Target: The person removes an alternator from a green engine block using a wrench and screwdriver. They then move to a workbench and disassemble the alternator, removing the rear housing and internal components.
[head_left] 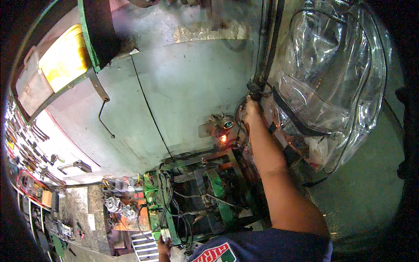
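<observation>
The single head camera looks steeply down from the person's head, close over the raised right arm (pixel 279 174), facing the grey wall (pixel 187 87) and green machine frame (pixel 218 192).

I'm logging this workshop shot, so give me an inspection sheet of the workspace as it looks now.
Surface: grey concrete floor, cracked and stained.
Job's things: black cable bundle running up a post; green-framed machine with exposed wiring; small orange lamp glowing.
Clutter: clear plastic backpack hanging at right; metal parts on a bench.
Grippers: right hand closed on the bundle; left hand low at the machine's edge, grip unclear.
Cables: loose wires across the machine.
Surroundings: hand tools on a wall rack.
</observation>
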The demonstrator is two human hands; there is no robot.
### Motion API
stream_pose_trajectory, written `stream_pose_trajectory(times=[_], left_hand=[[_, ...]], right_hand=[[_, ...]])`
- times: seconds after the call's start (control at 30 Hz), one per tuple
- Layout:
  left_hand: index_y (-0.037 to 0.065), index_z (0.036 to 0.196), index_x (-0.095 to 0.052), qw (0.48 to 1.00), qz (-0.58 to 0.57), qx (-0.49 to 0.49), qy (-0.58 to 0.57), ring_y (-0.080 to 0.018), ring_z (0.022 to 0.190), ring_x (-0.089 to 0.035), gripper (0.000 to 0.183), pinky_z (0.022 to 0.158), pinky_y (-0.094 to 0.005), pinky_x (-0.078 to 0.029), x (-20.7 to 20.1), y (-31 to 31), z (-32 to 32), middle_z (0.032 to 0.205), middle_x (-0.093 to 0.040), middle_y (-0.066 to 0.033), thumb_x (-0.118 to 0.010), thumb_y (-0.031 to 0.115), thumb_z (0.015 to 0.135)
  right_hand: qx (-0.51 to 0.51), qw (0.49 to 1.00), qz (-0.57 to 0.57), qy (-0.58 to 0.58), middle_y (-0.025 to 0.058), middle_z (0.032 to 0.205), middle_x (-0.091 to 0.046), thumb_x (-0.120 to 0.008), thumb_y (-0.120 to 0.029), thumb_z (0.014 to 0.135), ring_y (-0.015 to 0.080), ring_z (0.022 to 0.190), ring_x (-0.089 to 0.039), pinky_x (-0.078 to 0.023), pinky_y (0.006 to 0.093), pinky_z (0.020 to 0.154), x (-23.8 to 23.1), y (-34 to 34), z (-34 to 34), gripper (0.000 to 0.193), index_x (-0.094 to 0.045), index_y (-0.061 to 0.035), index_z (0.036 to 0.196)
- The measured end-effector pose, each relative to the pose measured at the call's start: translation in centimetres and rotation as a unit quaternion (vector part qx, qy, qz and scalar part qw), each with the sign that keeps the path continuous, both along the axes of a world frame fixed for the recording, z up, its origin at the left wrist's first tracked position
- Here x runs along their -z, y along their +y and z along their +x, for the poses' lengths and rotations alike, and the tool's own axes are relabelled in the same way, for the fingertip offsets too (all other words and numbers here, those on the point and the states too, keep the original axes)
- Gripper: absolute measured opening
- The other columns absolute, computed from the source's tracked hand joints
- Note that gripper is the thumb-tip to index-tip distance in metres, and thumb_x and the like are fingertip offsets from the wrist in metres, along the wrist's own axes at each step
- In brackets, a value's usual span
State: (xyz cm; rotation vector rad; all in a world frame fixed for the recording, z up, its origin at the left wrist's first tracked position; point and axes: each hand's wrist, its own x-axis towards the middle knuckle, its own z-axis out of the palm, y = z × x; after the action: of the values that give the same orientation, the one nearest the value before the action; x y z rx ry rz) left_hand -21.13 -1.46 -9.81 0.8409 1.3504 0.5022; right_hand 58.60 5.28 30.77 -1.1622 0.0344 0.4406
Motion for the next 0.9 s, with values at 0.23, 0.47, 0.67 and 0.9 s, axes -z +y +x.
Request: stream_pose_trajectory(times=[0.23,0.47,0.67,0.9], left_hand=[[0.011,0.156,-0.047,0.997,-0.022,-0.067,0.012,-0.0233,0.082,-0.071,0.066,0.063,-0.0382,-0.059,-0.9,-0.3,0.8,0.111,-0.072,-0.0112,-0.078,0.003,0.098],[0.002,0.149,-0.046,0.999,0.03,-0.043,0.015,-0.0262,0.094,-0.072,0.062,0.075,-0.0428,-0.063,-1.5,-0.9,0.6,0.117,-0.07,-0.0164,-0.08,0.005,0.097],[0.001,0.131,-0.06,0.997,0.043,-0.067,-0.018,-0.0234,0.082,-0.071,0.047,0.066,-0.0373,-0.059,-1.2,-0.4,0.4,0.103,-0.074,-0.012,-0.086,0.012,0.094],[-0.001,0.131,-0.058,0.999,0.042,-0.021,-0.008,-0.0241,0.088,-0.071,0.048,0.066,-0.0393,-0.059,-2.1,-0.3,-0.3,0.114,-0.072,-0.0141,-0.084,0.022,0.097]], right_hand=[[0.084,0.996,-0.012,-0.014,0.0055,0.089,-0.061,-0.062,-0.043,0.111,0.0211,0.068,-0.056,-0.05,0.04,0.06,1.1,2.6,2.3,0.034,-0.065,-0.009,0.111],[0.058,0.986,-0.133,-0.082,0.0076,0.103,-0.07,-0.066,-0.052,0.105,0.0231,0.088,-0.062,-0.051,0.0428,0.075,1.9,0.3,2.7,0.044,-0.07,-0.0107,0.12],[-0.211,0.909,-0.263,-0.246,0.0128,0.144,-0.067,-0.071,-0.046,0.102,0.0316,0.132,-0.062,-0.045,0.0458,0.112,-1.0,-11.5,-12.9,0.06,-0.063,-0.0098,0.148],[-0.452,0.544,-0.304,-0.638,0.024,0.154,-0.053,-0.069,-0.027,0.105,0.0424,0.147,-0.049,-0.041,0.0489,0.124,-1.0,-20.5,-35.2,0.056,-0.055,-0.0119,0.156]])
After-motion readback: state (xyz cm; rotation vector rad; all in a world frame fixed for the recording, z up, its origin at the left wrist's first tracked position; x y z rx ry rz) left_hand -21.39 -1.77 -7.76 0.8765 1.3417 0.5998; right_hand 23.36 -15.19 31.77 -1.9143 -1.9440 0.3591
